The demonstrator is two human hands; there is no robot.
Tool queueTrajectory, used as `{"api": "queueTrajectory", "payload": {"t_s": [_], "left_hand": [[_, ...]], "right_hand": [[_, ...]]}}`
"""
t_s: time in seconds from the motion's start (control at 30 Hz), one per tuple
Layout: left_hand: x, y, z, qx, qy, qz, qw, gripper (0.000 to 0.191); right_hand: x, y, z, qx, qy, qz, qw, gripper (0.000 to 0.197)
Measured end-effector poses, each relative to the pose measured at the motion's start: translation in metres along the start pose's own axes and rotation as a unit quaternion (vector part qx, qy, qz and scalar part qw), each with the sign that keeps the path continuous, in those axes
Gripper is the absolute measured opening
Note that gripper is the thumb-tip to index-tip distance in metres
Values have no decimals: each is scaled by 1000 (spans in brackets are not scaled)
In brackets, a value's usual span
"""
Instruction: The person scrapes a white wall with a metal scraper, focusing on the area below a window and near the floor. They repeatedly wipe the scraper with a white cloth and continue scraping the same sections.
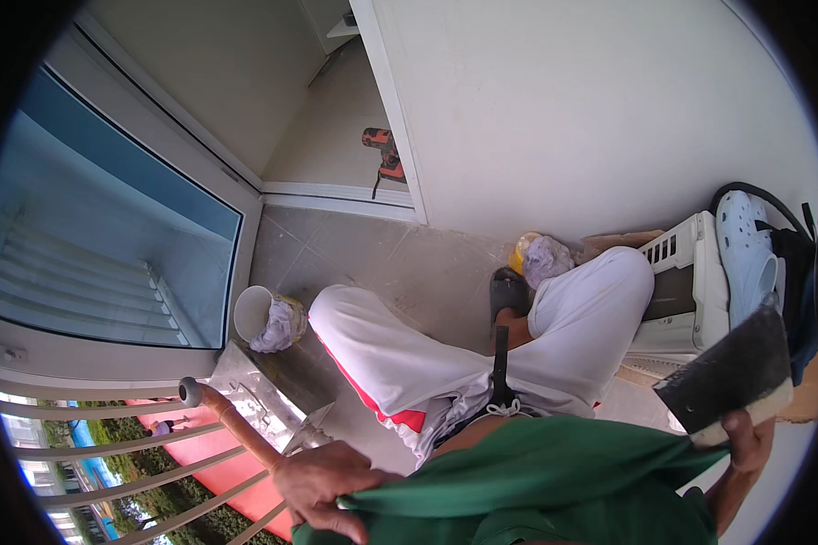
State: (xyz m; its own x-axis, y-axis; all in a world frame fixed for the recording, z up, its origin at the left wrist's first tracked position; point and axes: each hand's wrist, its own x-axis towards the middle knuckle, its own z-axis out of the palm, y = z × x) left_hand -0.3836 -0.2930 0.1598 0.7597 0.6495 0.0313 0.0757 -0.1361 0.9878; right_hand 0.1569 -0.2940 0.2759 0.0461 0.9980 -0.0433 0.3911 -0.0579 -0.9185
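Observation:
My left hand [324,480] is closed around an orange-brown rod-like handle [249,432] with a grey rounded end, and the hem of the green shirt [518,470] is gathered at its fingers. The handle's other end is hidden. On the right, my right hand [746,436] grips a flat, dark rectangular plate [729,368] with a pale edge, its thumb against the lower side. The shirt's other end reaches that hand; whether it is pinched there is unclear. A black strap [500,371] stands up from the waist of the white trousers.
A white bucket [252,313] with a bunched plastic bag and a metal box [245,388] stand at left, near a railing [136,453]. A red and black cordless drill [385,153] lies beyond the door track. Pale clogs [743,245] and a white plastic case [702,286] are at right.

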Motion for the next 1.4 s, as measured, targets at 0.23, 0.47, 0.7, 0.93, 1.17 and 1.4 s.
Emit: {"api": "queueTrajectory", "payload": {"t_s": [0.23,0.47,0.7,0.93,1.17,1.4], "left_hand": [[26,195,-45,601,151,27,784,50],[85,-47,-62,25,235,400,886,58],[131,-99,-114,-144,598,43,787,87],[203,-16,-21,-100,135,280,945,111],[212,-8,24,-101,-27,202,974,109],[185,-8,4,-64,56,148,985,107]], "right_hand": [[2,-14,12,174,307,-324,878,49],[179,126,143,192,176,-12,965,30],[244,196,175,263,93,34,960,40],[269,135,146,176,130,-43,975,67],[303,114,172,168,160,-8,973,63],[305,156,143,89,199,-44,975,74]]}}
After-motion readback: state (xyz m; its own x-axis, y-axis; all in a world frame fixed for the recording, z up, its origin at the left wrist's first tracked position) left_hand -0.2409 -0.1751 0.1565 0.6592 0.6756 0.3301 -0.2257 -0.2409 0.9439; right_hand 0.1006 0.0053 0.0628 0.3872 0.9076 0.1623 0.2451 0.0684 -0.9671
